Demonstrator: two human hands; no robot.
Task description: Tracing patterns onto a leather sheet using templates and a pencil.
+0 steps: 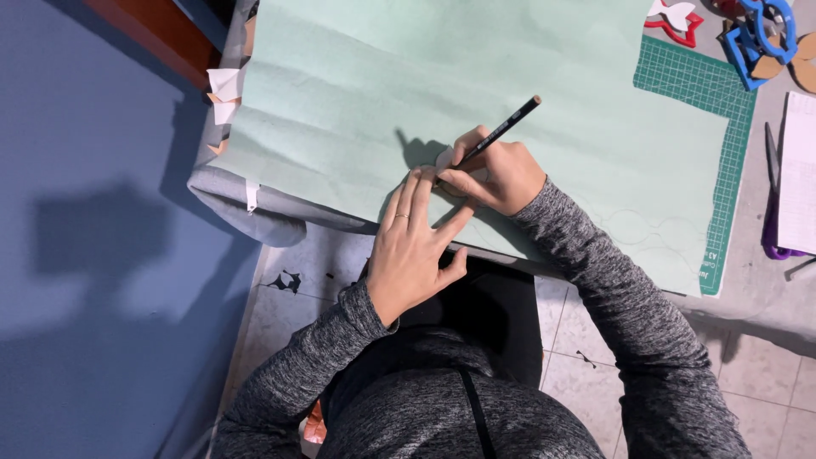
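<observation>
A large pale green paper sheet (pixel 476 76) covers the table. My right hand (pixel 501 174) grips a black pencil (pixel 506 127), its tip down on the sheet near the front edge. My left hand (pixel 416 242) lies flat beside it, fingers spread, pressing a small pale template (pixel 444 158) that my hands mostly hide. Faint pencil outlines (pixel 646 228) of rounded shapes show on the sheet to the right of my right arm.
A green cutting mat (pixel 722 93) pokes out under the sheet at right. Red and blue cutter shapes (pixel 756 34) lie at the far right corner, scissors with purple handles (pixel 775 229) and white paper (pixel 799 170) at the right edge. Folded paper bits (pixel 223 89) sit at the table's left edge.
</observation>
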